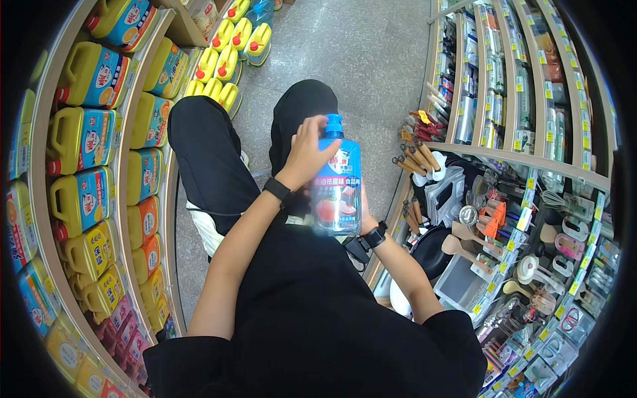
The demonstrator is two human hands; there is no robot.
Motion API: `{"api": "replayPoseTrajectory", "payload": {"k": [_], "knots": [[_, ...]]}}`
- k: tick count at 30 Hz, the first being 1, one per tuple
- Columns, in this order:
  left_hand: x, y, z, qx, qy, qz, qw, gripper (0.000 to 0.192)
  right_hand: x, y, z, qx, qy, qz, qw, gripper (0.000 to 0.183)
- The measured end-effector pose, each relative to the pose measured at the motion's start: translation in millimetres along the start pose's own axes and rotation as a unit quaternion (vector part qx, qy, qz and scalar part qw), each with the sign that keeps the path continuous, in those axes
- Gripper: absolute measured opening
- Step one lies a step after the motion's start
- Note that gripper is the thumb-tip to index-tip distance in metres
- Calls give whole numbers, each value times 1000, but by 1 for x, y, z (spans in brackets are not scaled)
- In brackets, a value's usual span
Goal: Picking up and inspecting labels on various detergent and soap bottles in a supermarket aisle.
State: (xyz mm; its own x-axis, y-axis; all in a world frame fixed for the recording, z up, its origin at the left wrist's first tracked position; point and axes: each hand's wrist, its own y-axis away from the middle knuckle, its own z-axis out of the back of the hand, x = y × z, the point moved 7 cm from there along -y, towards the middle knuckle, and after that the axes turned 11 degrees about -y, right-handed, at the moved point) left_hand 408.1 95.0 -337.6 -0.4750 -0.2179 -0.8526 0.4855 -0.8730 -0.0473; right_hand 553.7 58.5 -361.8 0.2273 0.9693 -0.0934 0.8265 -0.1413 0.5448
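A clear blue bottle of dish soap [336,199] with a blue pump cap and a peach picture on its label stands roughly upright above my lap. My right hand [367,214] is wrapped round its right side and back, low down; most of those fingers are hidden behind it. At the upper left of the bottle is my left hand [309,149], fingers spread and bent near the cap and shoulder, thumb reaching across the front. Whether the left fingertips press on the bottle cannot be told. Both wrists wear black bands.
Shelves of yellow detergent jugs [82,139] line the left side. Yellow bottles with red caps [227,62] stand on the floor ahead. On the right are racks of kitchen tools, with wooden spatulas [465,253], a black pan [432,251] and a grey tray [460,282].
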Motion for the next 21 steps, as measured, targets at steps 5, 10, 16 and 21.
{"api": "replayPoseTrajectory", "payload": {"k": [5, 10, 16, 21], "knots": [[-5, 1, 3, -26, -19, -26, 999, 45, 0, 2, -2, 7, 12, 9, 1000, 89], [-1, 0, -4, 56, 37, -5, 998, 41, -1, 1, -2, 10, 14, 7, 1000, 87], [-13, 13, 2, 47, 15, -31, 998, 42, 0, 5, -2, 14, 24, 10, 1000, 81], [-37, 30, 9, 55, -58, -58, 995, 47, 15, 5, 35, -75, 80, 70, 992, 83]]}}
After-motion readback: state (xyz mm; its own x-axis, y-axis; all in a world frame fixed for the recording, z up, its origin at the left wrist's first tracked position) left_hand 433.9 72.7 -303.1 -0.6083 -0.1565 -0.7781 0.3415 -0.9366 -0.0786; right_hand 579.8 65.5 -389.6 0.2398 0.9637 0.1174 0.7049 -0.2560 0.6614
